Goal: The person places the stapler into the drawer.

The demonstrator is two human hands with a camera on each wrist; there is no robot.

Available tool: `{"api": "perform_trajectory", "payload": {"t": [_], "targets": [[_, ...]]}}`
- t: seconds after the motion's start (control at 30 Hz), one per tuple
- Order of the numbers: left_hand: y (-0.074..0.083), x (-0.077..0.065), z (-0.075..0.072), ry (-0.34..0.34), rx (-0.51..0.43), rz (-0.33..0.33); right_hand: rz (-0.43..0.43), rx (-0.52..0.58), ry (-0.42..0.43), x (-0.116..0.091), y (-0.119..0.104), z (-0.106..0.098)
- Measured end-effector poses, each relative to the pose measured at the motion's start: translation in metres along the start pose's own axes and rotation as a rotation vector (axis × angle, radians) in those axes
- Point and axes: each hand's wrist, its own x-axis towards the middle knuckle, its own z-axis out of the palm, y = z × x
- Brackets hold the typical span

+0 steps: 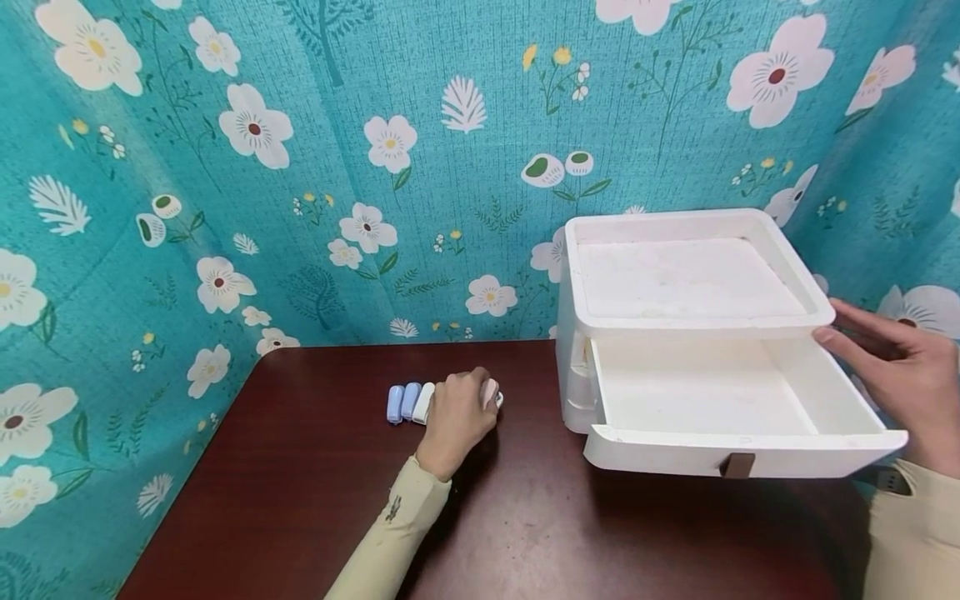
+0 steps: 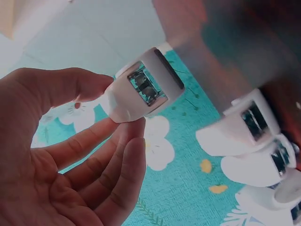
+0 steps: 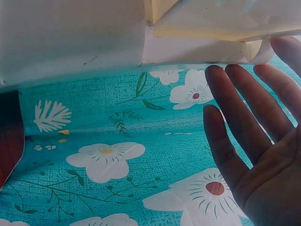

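Observation:
My left hand [image 1: 459,414] reaches low over the table and pinches a small pale pink mini stapler [image 2: 136,87] between thumb and fingertips. A metal part shows through the stapler's window in the left wrist view. Just left of that hand, a white mini stapler [image 1: 423,403] and two blue mini staplers [image 1: 395,404] lie side by side. On the right, my right hand [image 1: 903,375] has its fingers fairly straight, with fingertips right at the side of a white drawer unit [image 1: 697,325]. The unit's drawer [image 1: 705,392] is pulled out, and nothing lies inside.
The drawer front, with a brown pull tab [image 1: 738,465], juts out over the dark red-brown table [image 1: 322,500]. A raised rim runs around the unit's top. Behind the table hangs a teal flowered curtain [image 1: 435,167], which also covers both sides.

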Motion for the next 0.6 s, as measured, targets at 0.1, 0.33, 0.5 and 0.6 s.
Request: {"api": "perform_trajectory", "payload": {"t": [0.1, 0.33, 0.5, 0.6], "targets": [[0.004, 0.001, -0.004, -0.007, -0.016, 0.014, 0.004, -0.023, 0.003, 0.001, 0.000, 0.000], [0.014, 0.003, -0.019, 0.013, -0.066, 0.038, -0.003, -0.024, -0.004, 0.001, 0.000, 0.000], [0.028, 0.010, -0.041, 0.043, -0.112, 0.086, -0.015, 0.002, -0.005, -0.001, -0.001, -0.001], [0.037, 0.016, -0.055, 0.071, -0.147, 0.112, -0.017, 0.032, -0.011, -0.001, -0.001, -0.001]]}}
